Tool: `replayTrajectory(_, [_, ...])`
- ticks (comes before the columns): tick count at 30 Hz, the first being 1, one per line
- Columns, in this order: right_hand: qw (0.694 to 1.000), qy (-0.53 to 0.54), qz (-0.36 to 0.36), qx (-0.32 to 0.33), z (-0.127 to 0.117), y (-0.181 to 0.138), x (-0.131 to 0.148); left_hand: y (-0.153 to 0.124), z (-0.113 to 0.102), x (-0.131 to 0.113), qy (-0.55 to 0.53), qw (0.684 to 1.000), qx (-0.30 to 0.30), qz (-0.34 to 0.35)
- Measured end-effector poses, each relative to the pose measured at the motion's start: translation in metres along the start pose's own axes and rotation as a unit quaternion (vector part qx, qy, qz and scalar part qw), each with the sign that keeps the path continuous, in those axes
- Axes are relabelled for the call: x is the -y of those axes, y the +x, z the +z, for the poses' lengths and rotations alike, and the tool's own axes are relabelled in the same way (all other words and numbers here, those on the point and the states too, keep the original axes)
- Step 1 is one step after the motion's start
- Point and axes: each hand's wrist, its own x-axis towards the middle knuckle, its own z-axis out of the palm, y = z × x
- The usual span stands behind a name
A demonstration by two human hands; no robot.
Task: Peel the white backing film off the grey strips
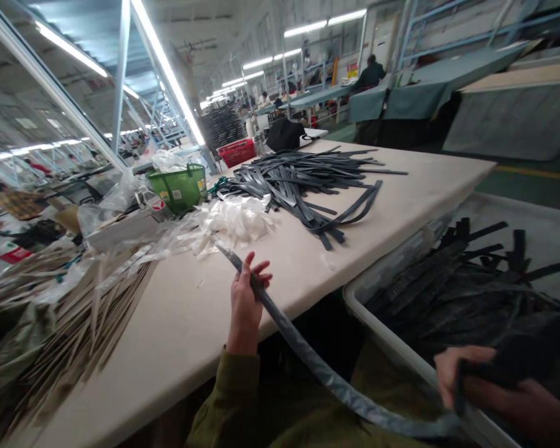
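Observation:
A long dark grey strip (315, 358) with a shiny, crinkled face sags between my two hands. My left hand (248, 298) is raised over the near edge of the table, thumb closed on the strip near its far end, other fingers loosely curled. At the lower right, my blurred right hand (469, 367) is wrapped round the strip's other end and some dark material. Beyond my left hand lies a heap of thin white peeled strips (236, 218). Farther back, a pile of dark grey strips (303, 180) spreads across the table.
The pale table (429, 180) runs away from me. A white bin (392, 342) holding dark strips stands at its right. Brown strips (93, 311) lie on the left. A green basket (180, 186), red basket (236, 151) and black bag (284, 134) are behind. People work farther off.

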Motion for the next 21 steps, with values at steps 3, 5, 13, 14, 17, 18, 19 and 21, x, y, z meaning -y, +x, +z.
replayTrajectory(3, [0.987,0.141,0.07,0.027,0.01,0.017,0.025,-0.03,0.004,0.03,0.127,0.971,0.179,-0.092])
replayTrajectory(5, [0.97,0.223,0.087,-0.032,0.013,0.028,0.034,-0.05,0.004,0.054,0.184,0.931,0.276,-0.152])
replayTrajectory(13, [0.925,0.365,0.042,-0.093,0.014,0.054,0.025,-0.082,0.003,0.093,0.278,0.813,0.44,-0.261])
replayTrajectory(14, [0.924,0.37,0.034,-0.09,0.013,0.054,0.024,-0.083,0.004,0.092,0.289,0.803,0.451,-0.263])
replayTrajectory(17, [0.925,0.375,0.016,-0.063,0.012,0.053,0.024,-0.086,0.01,0.087,0.314,0.775,0.48,-0.266])
replayTrajectory(18, [0.927,0.369,0.013,-0.062,0.012,0.052,0.025,-0.086,0.012,0.085,0.322,0.771,0.486,-0.256])
replayTrajectory(19, [0.931,0.358,0.011,-0.068,0.012,0.051,0.028,-0.086,0.016,0.083,0.327,0.774,0.488,-0.235])
replayTrajectory(21, [0.941,0.324,0.011,-0.096,0.014,0.049,0.035,-0.086,0.024,0.081,0.322,0.795,0.484,-0.174])
